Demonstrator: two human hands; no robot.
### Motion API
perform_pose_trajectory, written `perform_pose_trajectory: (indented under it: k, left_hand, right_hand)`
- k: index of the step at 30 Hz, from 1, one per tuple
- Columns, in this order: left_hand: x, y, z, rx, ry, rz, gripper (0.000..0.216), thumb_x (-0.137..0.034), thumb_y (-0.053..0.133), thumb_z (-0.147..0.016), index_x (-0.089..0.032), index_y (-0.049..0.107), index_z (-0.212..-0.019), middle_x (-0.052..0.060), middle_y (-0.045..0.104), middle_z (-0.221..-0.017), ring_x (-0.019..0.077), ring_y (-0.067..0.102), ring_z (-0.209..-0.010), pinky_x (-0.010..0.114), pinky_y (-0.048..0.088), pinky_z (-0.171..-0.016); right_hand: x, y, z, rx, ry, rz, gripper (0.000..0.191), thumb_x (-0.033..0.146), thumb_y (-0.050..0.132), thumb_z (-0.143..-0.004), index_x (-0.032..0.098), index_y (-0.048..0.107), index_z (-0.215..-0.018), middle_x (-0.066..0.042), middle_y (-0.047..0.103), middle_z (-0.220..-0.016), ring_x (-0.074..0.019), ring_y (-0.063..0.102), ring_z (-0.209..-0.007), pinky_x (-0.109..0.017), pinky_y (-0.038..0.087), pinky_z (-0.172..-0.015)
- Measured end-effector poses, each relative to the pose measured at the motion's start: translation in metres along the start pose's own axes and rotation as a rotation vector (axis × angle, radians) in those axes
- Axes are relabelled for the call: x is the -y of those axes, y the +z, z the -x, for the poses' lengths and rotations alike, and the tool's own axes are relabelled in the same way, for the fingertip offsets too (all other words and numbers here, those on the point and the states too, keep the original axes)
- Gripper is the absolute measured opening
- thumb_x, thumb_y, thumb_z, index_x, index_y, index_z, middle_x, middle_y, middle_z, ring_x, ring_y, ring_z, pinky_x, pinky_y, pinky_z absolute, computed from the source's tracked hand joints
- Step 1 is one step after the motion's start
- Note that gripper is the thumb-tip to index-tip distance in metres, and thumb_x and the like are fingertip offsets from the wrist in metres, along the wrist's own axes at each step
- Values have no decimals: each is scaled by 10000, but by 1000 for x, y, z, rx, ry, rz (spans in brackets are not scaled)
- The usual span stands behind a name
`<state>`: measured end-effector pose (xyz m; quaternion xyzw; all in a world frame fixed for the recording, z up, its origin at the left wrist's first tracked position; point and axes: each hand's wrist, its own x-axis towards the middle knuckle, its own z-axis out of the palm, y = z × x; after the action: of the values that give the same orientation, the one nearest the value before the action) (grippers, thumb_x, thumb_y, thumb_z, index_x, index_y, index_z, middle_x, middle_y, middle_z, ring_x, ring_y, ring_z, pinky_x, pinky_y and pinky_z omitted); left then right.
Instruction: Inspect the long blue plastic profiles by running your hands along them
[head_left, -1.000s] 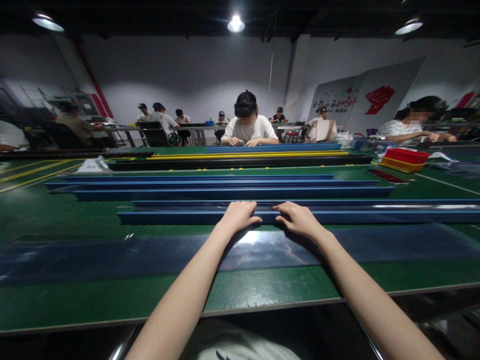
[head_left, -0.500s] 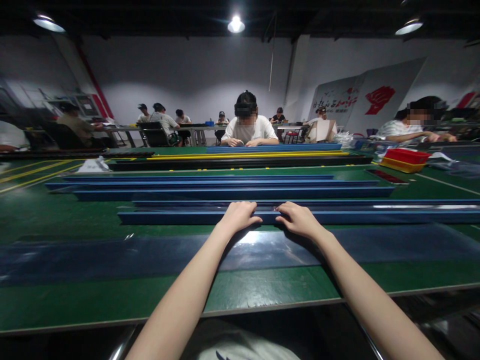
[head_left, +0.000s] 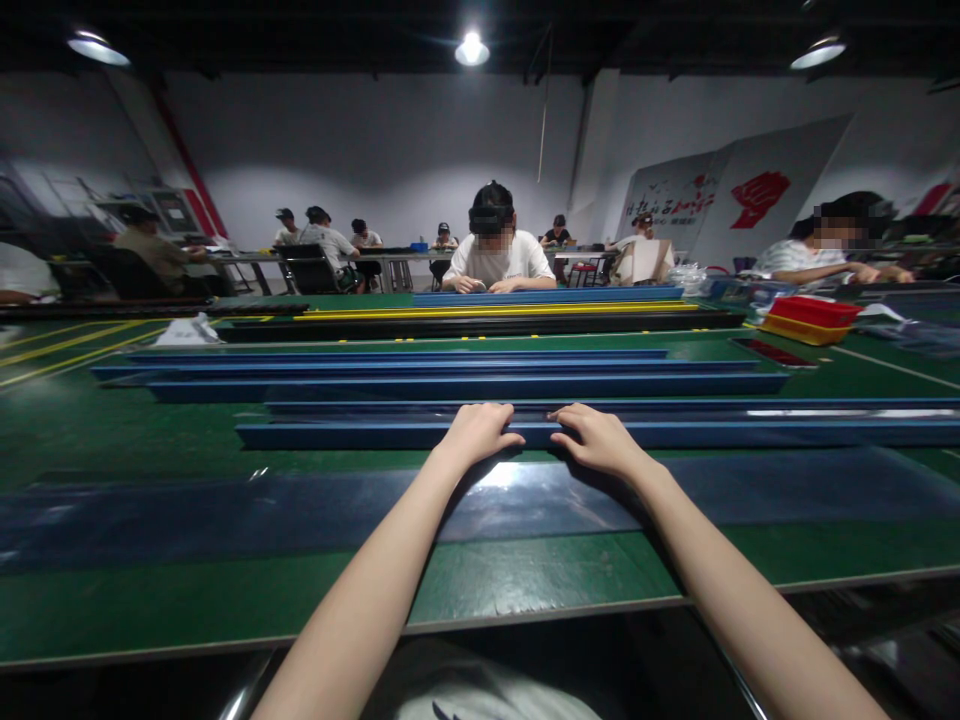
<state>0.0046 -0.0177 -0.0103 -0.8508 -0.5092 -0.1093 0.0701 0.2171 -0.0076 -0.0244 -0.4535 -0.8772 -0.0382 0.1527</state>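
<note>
A long blue channel-shaped strip (head_left: pixel 360 436) lies across the table in front of me. My left hand (head_left: pixel 481 432) is closed over its near wall, with the thumb on the front side and the fingers reaching inside. A short way to the right, my right hand (head_left: pixel 592 434) grips the same wall in much the same way, thumb in front. Some fingertips are hidden inside the channel. Between my forearms and the strip, a clear, bluish plastic sheet (head_left: pixel 315 510) lies flat and reflects the lamp light.
More blue strips (head_left: pixel 465 385) lie behind, then a black strip (head_left: pixel 525 324) and a yellow one (head_left: pixel 495 310). At right sit a red bin (head_left: pixel 810 318) and a dark phone-like slab (head_left: pixel 774 353). A co-worker (head_left: pixel 499 250) sits opposite. The green table's edge (head_left: pixel 540 612) runs near me.
</note>
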Motion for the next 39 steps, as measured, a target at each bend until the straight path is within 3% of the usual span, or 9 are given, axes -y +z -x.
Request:
perform_pose_trajectory:
  k: [18,26,39]
  left_hand:
    - [-1,0,0,21,-6,-20,287,-479,522,-783,-203,550,-859,35,662,-860,212,624,-808,261,427,-640]
    - [0,0,1,23,21,-17,273,-467,515,-794,-206,540,-874,31,658,-885,201,619,-818,254,425,-648]
    - [1,0,2,-5,63,-5,265,-458,540,-788,-206,532,-870,27,643,-920,181,602,-841,238,402,-650]
  right_hand:
    - [14,4,-8,-44,-62,151,265,359,413,-872,172,569,-767,-65,604,-802,-168,528,-773,-248,330,-650]
    - [14,1,-7,-82,-82,162,220,312,459,-857,173,555,-717,-57,602,-788,-162,514,-801,-242,316,-609]
    - [4,-8,-3,-26,-56,193,249,311,443,-853,185,565,-676,-46,616,-779,-154,532,-782,-251,286,-561]
